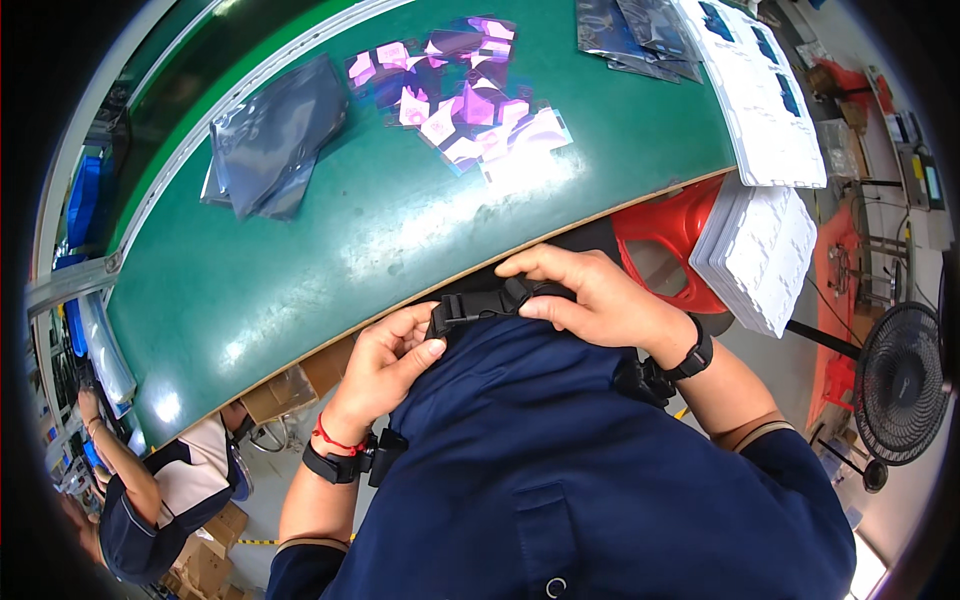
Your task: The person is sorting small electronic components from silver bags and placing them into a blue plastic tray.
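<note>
At my waist, just below the table's front edge, a black strap with a plastic buckle [472, 306] lies across my dark blue shirt. Its left end is pinched between the thumb and fingers of my left hand [385, 358]. My right hand [592, 298] grips the right end, thumb below and fingers above. Whether the buckle is fastened is too small to tell. Both wrists wear black bands, and a red cord circles the left one.
Beyond the strap lies a green table [330, 260] bearing dark plastic bags [272, 135] and pink-violet film pieces [470, 100]. At right are white trays [755, 250], a red stool [675, 240] and a black fan [903, 383]. A co-worker [165, 490] is at lower left.
</note>
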Tool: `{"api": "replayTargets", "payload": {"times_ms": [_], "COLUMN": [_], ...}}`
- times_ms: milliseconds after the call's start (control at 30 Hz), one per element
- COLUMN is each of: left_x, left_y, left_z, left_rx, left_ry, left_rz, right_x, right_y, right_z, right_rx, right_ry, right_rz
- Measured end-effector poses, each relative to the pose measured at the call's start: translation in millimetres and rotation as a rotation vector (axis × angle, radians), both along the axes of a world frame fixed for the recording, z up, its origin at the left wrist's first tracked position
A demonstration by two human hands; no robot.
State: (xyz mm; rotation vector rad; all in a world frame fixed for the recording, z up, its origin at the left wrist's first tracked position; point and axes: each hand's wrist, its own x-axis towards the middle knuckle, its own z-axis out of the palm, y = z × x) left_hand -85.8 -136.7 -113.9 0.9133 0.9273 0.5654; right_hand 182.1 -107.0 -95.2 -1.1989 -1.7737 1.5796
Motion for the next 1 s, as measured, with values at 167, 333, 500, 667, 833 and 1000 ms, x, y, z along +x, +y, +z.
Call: {"api": "replayTargets", "payload": {"times_ms": [167,333,500,667,833,1000], "left_x": [2.7,28.1,32.9,32.0,32.4,34.3], "left_y": [0.7,5.0,5.8,4.9,5.3,5.3], "left_z": [4.3,12.2,11.1,12.2,10.6,13.0], "left_rx": [0.043,0.126,0.238,0.23,0.257,0.265], "left_ry": [-0.028,-0.107,0.061,0.012,-0.001,0.093], "left_rz": [0.003,0.08,0.038,0.041,0.004,-0.021], "right_x": [-6.0,-8.2,-11.8,-14.1,-15.2,-16.5], "right_y": [3.7,2.2,0.9,1.2,1.9,-4.1], "right_z": [7.2,4.4,3.3,7.1,-0.6,0.2], "right_rx": [-0.01,-0.035,0.137,0.288,0.348,0.465], "right_ry": [-0.091,0.073,0.075,-0.021,0.007,-0.137], "right_rz": [0.097,0.043,0.022,0.091,0.09,0.033]}}
